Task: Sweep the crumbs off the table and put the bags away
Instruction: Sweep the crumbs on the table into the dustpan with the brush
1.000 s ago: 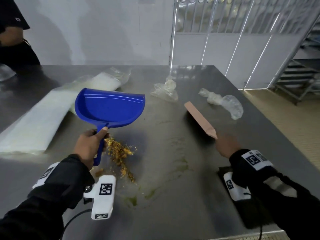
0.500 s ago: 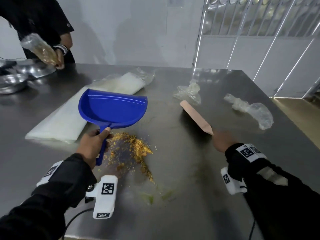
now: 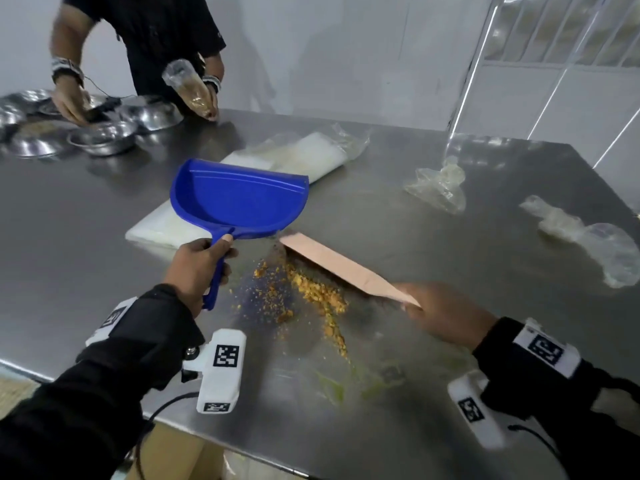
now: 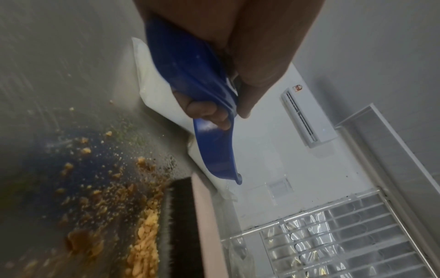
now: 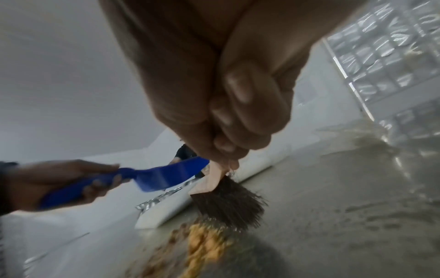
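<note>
2 hands gripping: left hand (image 3: 197, 268) 1 dustpan (image 3: 239, 199), right hand (image 3: 446, 315) 1 brush (image 3: 341, 268); 1 crumb pile (image 3: 304, 299), 2 crumpled bags (image 3: 438, 187).

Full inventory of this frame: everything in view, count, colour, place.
dustpan: 1, blue, raised above the table, left of centre
brush: 1, pinkish back, dark bristles, against the crumbs
crumbs: 1 pile, yellow-orange, table centre
crumpled bags: 2, clear, far right
flat bag: 1, white, behind the dustpan
metal bowls: several, silver, far left
second person: 1, dark top, far side, holding a filled bag
left hand: grips the dustpan handle
right hand: grips the brush handle
</note>
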Demonstrator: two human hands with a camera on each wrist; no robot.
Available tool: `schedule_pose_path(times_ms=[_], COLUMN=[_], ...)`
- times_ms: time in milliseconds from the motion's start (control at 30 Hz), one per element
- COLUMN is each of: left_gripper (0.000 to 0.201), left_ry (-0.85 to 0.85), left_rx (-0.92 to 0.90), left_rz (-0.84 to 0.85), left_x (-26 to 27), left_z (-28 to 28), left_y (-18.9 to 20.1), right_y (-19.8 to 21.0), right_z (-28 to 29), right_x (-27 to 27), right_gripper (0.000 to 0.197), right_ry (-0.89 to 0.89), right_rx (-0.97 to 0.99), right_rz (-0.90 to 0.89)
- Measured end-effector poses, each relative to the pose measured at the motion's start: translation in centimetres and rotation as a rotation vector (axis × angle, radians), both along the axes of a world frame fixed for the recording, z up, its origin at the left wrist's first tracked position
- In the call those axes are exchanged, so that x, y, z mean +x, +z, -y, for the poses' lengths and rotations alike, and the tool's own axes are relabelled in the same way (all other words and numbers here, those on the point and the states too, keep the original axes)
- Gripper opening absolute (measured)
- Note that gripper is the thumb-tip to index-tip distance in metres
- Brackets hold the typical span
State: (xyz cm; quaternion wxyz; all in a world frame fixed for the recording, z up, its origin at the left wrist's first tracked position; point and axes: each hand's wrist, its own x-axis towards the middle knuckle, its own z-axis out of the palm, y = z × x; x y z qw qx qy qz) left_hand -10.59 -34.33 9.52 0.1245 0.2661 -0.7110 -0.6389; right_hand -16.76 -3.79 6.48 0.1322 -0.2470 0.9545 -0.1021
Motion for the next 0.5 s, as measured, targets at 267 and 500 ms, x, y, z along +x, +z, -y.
schedule_pose_path(times_ms=[267, 500], left_gripper=[0.018, 0.018], left_ry=[0.082, 0.125], left_rx=[-0.001, -0.031], left_rz=[0.003, -0.002], left_x=[1.6, 3.2], left_z=[1.2, 2.0], left_y=[-0.4, -0.6], right_y=[-1.4, -2.5], right_z=[4.0, 8.1], right_x=[-10.0, -9.6], right_gripper=[0.04, 0.042], right_ry=[-0.097, 0.141], right_rx=[0.003, 0.069], right_rz=[-0.072, -0.034])
